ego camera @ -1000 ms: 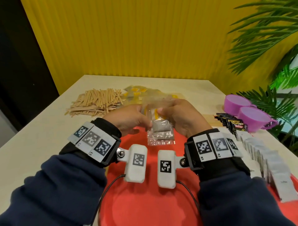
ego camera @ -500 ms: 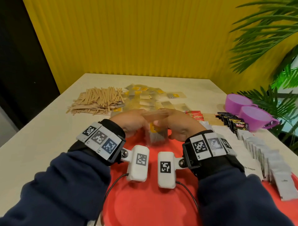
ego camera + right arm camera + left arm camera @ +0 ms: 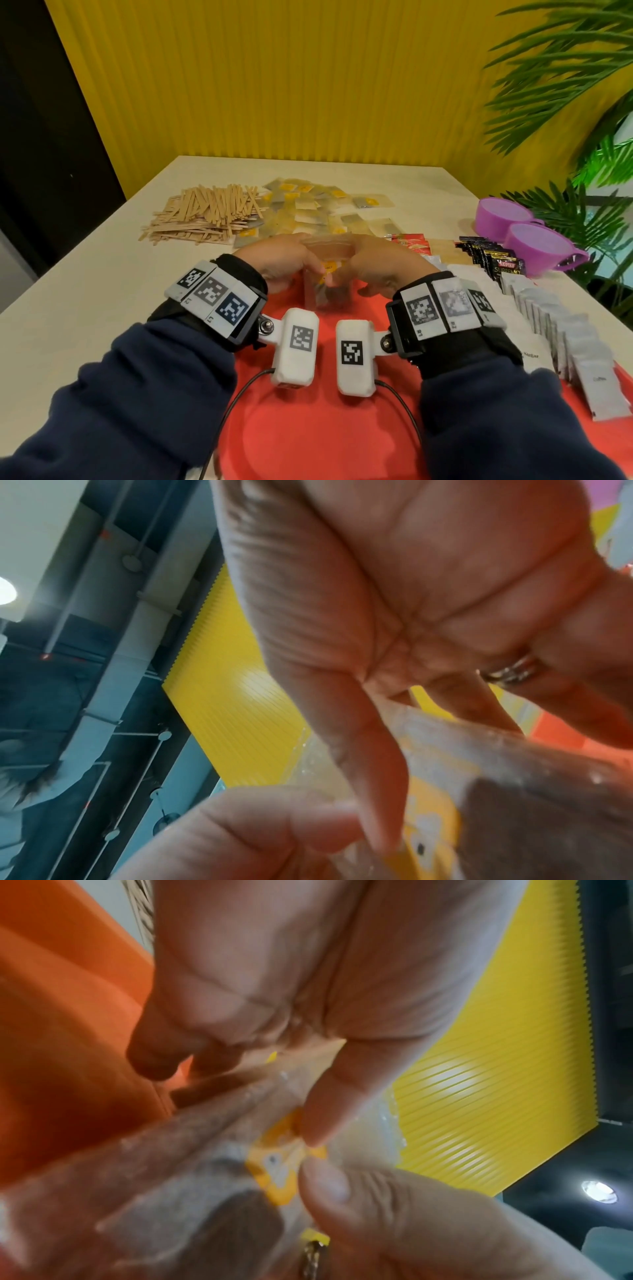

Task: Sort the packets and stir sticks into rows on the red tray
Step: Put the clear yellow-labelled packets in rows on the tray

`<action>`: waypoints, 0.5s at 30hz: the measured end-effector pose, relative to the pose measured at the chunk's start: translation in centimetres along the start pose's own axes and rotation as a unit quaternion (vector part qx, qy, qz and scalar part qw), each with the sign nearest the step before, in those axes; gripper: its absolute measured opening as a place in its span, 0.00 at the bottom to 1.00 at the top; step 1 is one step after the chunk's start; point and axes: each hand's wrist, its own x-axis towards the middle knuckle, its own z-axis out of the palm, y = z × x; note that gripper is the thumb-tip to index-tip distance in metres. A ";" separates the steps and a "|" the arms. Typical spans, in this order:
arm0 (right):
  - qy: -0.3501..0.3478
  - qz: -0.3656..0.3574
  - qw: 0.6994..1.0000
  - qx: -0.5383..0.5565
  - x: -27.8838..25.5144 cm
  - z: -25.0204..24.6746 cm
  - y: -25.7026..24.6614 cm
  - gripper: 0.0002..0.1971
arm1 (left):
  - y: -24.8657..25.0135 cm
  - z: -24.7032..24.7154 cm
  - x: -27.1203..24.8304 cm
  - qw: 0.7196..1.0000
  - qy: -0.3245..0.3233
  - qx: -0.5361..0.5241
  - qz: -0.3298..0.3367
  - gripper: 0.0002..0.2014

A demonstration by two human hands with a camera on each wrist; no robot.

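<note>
My left hand (image 3: pixel 286 258) and my right hand (image 3: pixel 375 262) are drawn together over the far part of the round red plastic tray (image 3: pixel 318 428), each pinching the same clear plastic packets with yellow tags and grey contents (image 3: pixel 325 286). The packets hang upright between my hands, their lower edge at or just above the tray; I cannot tell whether it touches. In the left wrist view my thumb and fingertips (image 3: pixel 316 1123) close on the clear film by the yellow tag. In the right wrist view my thumb (image 3: pixel 373 775) presses the film's top edge, and a ring shows on one finger.

On the pale bench (image 3: pixel 68 298), a loose pile of wooden stir sticks (image 3: pixel 205 214) lies far left, beside a scatter of more clear packets (image 3: pixel 325 209). Along the tray's right side stand rows of white paper sachets (image 3: pixel 561 329) and black sachets (image 3: pixel 493 257), with two purple plastic cups (image 3: pixel 524 229) beyond them.
</note>
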 end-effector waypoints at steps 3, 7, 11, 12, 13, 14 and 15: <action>0.006 -0.005 1.000 0.015 0.4 0.3 -0.2 0.26 | 0.1 0.0 0.3 0.999 0.014 -0.027 0.016 0.27; 0.020 -0.012 0.998 0.059 0.7 0.5 0.2 0.22 | -0.1 0.0 0.8 0.996 0.025 -0.085 0.030 0.27; 0.032 -0.003 0.997 0.067 0.8 0.2 0.6 0.20 | -0.3 0.1 1.0 0.996 0.027 -0.069 0.045 0.23; 0.031 -0.002 0.997 0.070 0.8 0.3 0.5 0.20 | -0.4 0.1 1.0 0.996 0.025 -0.070 0.052 0.22; 0.029 -0.004 0.997 0.071 0.9 0.3 0.6 0.20 | -0.4 0.2 1.0 0.995 0.024 -0.070 0.060 0.21; 0.029 -0.004 0.997 0.070 0.9 0.3 0.6 0.19 | -0.5 0.3 1.0 0.995 0.022 -0.069 0.067 0.20; 0.028 -0.006 0.997 0.071 1.0 0.3 0.6 0.19 | -0.5 0.3 1.0 0.995 0.023 -0.068 0.074 0.20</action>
